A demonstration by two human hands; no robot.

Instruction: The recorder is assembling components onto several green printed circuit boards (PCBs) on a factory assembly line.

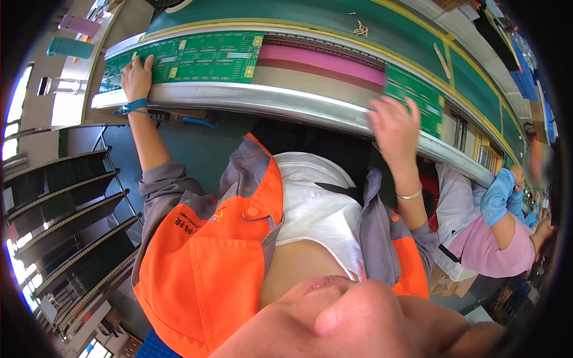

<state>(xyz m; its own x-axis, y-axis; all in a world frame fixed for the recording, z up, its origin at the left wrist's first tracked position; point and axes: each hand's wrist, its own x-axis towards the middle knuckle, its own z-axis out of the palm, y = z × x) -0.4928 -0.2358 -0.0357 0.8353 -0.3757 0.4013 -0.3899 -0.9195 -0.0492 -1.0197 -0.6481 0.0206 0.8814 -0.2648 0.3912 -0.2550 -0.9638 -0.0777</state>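
Note:
Along the conveyor's front rail [239,95], a long green circuit board [206,56] lies flat at the left. My left hand [137,77], with a blue band round its wrist, rests on this board, its fingers stretched over the surface. Further right, a second green circuit board [427,98] lies in the same track. By its left end is my right hand [395,128], slightly blurred, with fingers apart and partly bent. The fingertips overlap the board's near edge; whether they touch it I cannot tell. Neither hand grips anything visible.
Between the boards, a pink strip [325,62] shows inside the track. Small loose pieces [360,28] lie on the green bench surface behind. At the left stand a teal holder [70,47] and a black rack [71,191]. A co-worker in pink [492,244] sits at the right.

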